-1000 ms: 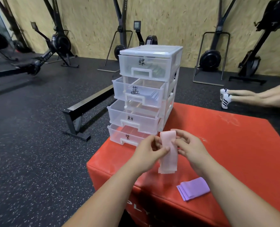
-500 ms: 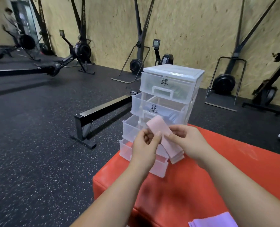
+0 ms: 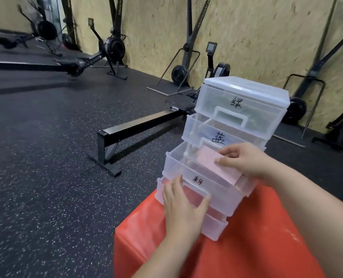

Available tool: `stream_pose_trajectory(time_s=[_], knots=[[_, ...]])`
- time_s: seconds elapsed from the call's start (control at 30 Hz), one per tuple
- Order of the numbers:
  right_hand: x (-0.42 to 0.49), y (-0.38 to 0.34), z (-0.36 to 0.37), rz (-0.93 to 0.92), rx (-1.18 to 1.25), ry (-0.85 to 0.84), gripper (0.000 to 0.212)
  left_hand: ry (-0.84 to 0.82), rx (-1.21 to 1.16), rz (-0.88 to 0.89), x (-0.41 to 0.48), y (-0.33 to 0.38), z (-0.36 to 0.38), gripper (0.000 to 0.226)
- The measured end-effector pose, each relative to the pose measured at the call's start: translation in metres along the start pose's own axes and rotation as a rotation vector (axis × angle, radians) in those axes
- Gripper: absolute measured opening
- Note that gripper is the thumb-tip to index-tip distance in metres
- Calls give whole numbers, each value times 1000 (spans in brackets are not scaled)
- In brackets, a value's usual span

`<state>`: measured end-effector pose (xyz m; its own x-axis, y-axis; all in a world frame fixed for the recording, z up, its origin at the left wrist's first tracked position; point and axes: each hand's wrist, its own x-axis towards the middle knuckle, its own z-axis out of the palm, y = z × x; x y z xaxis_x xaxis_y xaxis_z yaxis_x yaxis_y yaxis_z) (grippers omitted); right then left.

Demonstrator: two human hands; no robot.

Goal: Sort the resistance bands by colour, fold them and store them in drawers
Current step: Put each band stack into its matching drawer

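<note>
A clear plastic drawer unit (image 3: 244, 91) with several labelled drawers stands on the red box (image 3: 246, 247). Its third drawer (image 3: 178, 167), marked with a black character, is pulled out. My right hand (image 3: 244, 159) pinches a folded pink band (image 3: 212, 163) and holds it over the inside of that drawer. My left hand (image 3: 183, 207) grips the handle on the front of the same drawer. The two lower drawers and the second one stick out; the top one is closed.
A black metal rail (image 3: 138, 127) of a rowing machine lies on the dark rubber floor left of the box. More rowing machines (image 3: 110, 47) and ski trainers (image 3: 186, 63) stand along the wooden wall behind.
My left hand let go of the pink band and went down to the third drawer's handle. My right hand carried the band forward over that drawer. The view moved closer to the unit.
</note>
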<state>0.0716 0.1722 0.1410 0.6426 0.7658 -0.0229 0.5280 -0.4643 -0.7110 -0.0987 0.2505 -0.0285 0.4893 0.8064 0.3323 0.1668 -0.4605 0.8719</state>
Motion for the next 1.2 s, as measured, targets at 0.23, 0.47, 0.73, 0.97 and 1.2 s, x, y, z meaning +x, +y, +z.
stream_pose_trajectory(time_s=[0.23,0.47,0.73,0.97,1.2], knots=[[42,-10,16,-56,-400,-124,14,38,63,-26,2,4,10,102],[45,16,50,96,-247,-235,4,42,104,4,3,-2,11,101],[50,20,62,91,-752,-231,24,40,110,2,2,-3,11,100],[37,25,47,97,-670,-115,43,76,100,-38,5,0,15,97],[-10,36,29,-66,-410,210,27,37,219,-60,24,14,28,94]])
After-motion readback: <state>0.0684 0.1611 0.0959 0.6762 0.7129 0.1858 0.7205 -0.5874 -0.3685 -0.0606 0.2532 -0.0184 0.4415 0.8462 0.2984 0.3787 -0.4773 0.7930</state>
